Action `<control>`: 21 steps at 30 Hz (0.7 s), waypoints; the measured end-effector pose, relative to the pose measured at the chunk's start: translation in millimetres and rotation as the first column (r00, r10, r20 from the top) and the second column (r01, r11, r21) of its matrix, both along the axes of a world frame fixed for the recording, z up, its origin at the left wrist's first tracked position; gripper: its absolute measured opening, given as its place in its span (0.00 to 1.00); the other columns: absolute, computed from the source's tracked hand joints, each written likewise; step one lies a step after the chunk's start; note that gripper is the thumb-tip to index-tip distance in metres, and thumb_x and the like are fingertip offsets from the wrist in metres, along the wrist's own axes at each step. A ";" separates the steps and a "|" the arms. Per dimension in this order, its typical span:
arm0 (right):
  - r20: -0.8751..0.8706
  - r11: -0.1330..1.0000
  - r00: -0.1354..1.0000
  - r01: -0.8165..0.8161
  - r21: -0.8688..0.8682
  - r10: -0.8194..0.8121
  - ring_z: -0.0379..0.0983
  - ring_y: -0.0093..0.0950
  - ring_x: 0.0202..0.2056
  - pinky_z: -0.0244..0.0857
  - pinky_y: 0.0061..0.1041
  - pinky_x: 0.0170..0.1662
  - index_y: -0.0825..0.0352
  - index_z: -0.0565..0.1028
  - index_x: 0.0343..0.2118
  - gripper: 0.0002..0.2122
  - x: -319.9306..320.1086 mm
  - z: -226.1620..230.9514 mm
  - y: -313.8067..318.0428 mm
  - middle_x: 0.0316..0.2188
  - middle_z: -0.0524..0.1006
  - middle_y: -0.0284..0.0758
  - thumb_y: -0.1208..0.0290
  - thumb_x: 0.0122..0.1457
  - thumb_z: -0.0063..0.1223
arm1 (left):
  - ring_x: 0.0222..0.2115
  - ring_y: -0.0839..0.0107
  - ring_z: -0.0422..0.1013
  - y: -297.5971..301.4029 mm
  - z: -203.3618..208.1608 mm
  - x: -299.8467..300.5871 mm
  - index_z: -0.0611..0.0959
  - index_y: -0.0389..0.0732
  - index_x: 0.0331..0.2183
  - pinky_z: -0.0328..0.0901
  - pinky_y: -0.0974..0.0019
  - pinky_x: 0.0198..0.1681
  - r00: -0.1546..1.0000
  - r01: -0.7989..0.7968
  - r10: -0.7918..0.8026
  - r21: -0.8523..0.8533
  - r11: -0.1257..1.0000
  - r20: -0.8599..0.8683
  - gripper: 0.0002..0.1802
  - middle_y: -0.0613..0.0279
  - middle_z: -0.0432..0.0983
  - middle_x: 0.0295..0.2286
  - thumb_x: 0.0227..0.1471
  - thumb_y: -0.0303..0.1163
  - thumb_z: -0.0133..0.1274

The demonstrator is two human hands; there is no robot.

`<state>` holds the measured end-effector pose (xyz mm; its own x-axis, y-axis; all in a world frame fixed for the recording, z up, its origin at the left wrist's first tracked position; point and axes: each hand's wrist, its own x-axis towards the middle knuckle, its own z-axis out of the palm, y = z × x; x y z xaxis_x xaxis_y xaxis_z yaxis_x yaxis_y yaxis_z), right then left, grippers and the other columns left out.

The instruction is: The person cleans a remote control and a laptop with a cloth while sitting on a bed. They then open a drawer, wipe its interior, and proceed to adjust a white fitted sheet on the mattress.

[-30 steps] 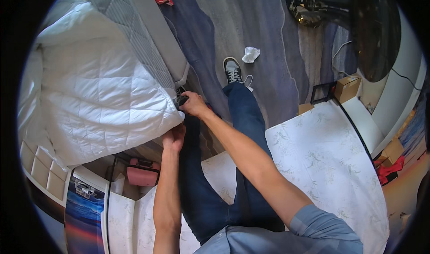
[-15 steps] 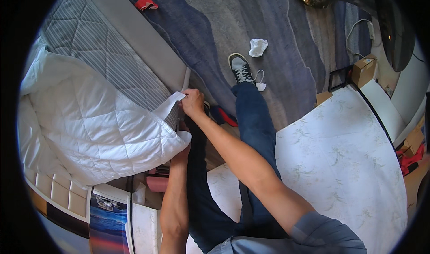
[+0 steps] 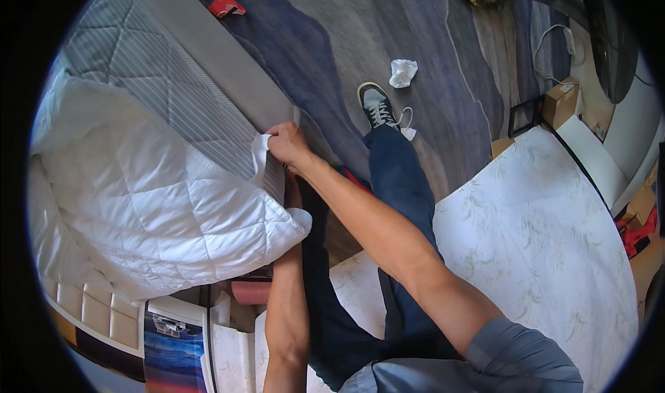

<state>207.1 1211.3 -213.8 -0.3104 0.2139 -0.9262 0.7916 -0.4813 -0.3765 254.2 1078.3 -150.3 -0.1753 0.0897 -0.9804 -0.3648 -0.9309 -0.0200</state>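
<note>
A white quilted mattress pad (image 3: 159,206) lies folded back over a grey striped mattress (image 3: 173,81). From the pad's edge near the mattress corner runs a white elastic strap (image 3: 260,159). My right hand (image 3: 288,145) is closed on the strap's end at the mattress side, by the grey bed frame (image 3: 228,53). Just below, my left hand (image 3: 294,193) reaches up beside the corner, behind the pad's rounded tip. Its fingers are mostly hidden there.
My shoe (image 3: 377,107) stands on the blue-grey carpet (image 3: 339,32) near crumpled white paper (image 3: 402,73). A white patterned covered surface (image 3: 533,254) is at the right, with cardboard boxes (image 3: 560,104) beyond it. A pink box-like thing (image 3: 251,292) sits low under the pad.
My right hand has moved slightly left and up along the mattress corner, and the strap now bends upright. My left arm and the pad's tip have shifted a little right.
</note>
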 end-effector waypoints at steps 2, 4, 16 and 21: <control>-0.062 1.000 0.998 -0.013 -0.016 0.012 0.78 0.41 0.37 0.70 0.32 0.42 0.67 0.82 0.31 0.11 2.7 -15.7 -0.5 0.33 0.80 0.49 0.72 0.45 0.52 | 0.58 0.53 0.57 8.1 -9.9 -1.2 0.63 0.33 0.57 0.58 0.51 0.59 0.996 -0.091 0.091 0.008 0.996 -0.001 0.28 0.46 0.60 0.55 0.58 0.32 0.46; -0.067 0.998 0.998 -0.009 -0.070 0.005 0.79 0.39 0.36 0.70 0.31 0.40 0.67 0.82 0.32 0.11 -0.4 -10.5 6.3 0.31 0.80 0.47 0.70 0.46 0.55 | 0.57 0.54 0.58 11.8 -15.1 -3.0 0.65 0.34 0.57 0.58 0.51 0.59 0.993 0.038 -0.052 -0.123 0.992 -0.110 0.26 0.47 0.61 0.55 0.59 0.33 0.45; -0.290 0.913 0.880 -0.298 0.278 0.376 0.78 0.39 0.34 0.70 0.34 0.37 0.67 0.81 0.34 0.13 -1.2 -4.6 18.8 0.31 0.80 0.46 0.66 0.48 0.56 | 0.51 0.52 0.63 -15.7 -11.6 20.0 0.70 0.37 0.51 0.61 0.52 0.53 0.934 0.268 -0.304 -0.194 0.944 -0.188 0.23 0.48 0.67 0.48 0.54 0.32 0.49; -0.152 0.655 0.722 -0.491 0.574 0.675 0.77 0.46 0.33 0.70 0.40 0.37 0.67 0.81 0.33 0.11 -8.9 -17.5 23.0 0.32 0.79 0.48 0.68 0.49 0.54 | 0.48 0.51 0.64 -29.8 -20.9 43.9 0.71 0.37 0.49 0.62 0.52 0.51 0.814 0.411 -0.525 -0.392 0.823 -0.250 0.22 0.47 0.68 0.46 0.53 0.32 0.50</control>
